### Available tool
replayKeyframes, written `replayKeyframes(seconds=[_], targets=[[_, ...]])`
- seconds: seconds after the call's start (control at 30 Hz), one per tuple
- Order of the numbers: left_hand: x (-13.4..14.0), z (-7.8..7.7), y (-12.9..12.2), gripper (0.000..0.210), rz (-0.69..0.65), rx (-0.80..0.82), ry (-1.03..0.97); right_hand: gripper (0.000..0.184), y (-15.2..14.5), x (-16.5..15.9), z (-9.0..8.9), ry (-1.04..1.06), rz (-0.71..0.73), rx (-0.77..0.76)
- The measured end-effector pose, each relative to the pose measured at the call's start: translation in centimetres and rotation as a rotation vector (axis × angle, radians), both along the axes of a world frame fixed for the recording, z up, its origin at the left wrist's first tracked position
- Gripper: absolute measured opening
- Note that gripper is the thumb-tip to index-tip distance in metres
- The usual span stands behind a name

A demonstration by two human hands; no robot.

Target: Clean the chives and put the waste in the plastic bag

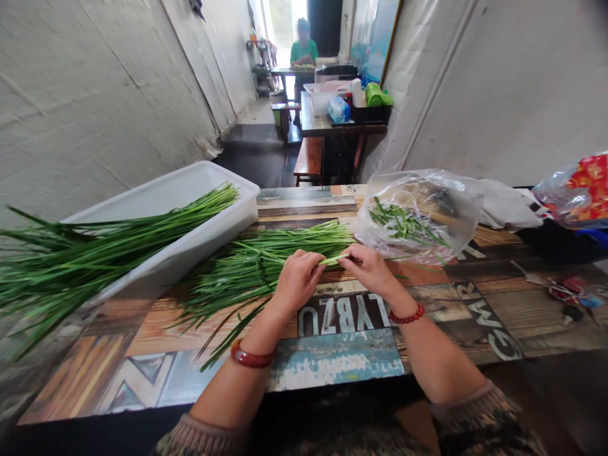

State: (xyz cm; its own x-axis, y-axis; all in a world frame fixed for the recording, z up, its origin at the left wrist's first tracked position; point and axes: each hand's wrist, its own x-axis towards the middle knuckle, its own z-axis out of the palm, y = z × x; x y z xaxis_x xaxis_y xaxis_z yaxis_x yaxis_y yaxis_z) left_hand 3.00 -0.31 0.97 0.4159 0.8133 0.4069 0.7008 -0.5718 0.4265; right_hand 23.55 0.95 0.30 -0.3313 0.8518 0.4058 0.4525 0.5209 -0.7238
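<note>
My left hand (300,276) is closed round a few garlic chives, their pale stem ends (334,260) pointing right and their leaves trailing toward the lower left. At those stem ends, the thumb and fingers of my right hand (369,269) pinch the chives. A loose pile of garlic chives (237,266) lies on the table just behind and left of my hands. Further left, a white plastic tub (245,201) holds a big bunch of long chives (118,244), with leaves hanging over its edge. A clear plastic bag (456,218) with green and whitish scraps (403,221) stands open beyond my right hand.
The patterned tabletop (342,364) has its near edge close to my body. Scissors (546,282) and small items lie at the right, below a red-and-clear package (586,190). Behind are a dark table (327,130) with containers, a bench (310,157) and a seated person in green (304,52).
</note>
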Motion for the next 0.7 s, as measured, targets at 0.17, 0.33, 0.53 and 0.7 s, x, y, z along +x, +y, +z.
replayKeyframes(seconds=[0.17, 0.33, 0.53, 0.7], targets=[[0.2, -0.1, 0.0, 0.017, 0.038, 0.008, 0.101, 0.019, 0.5, 0.3, -0.5, 0.015, -0.140, 0.046], [-0.3, 0.0, 0.2, 0.022, 0.195, 0.031, 0.013, 0.027, 1.1, 1.5, -0.8, -0.043, -0.247, 0.054], [-0.5, 0.3, 0.0, 0.022, 0.282, 0.067, -0.040, 0.018, 0.8, 1.7, -0.8, -0.258, -0.151, 0.046], [-0.5, 0.2, 0.0, 0.021, 0.309, 0.113, -0.030, 0.007, 0.5, 1.8, -0.7, -0.402, -0.138, 0.060]])
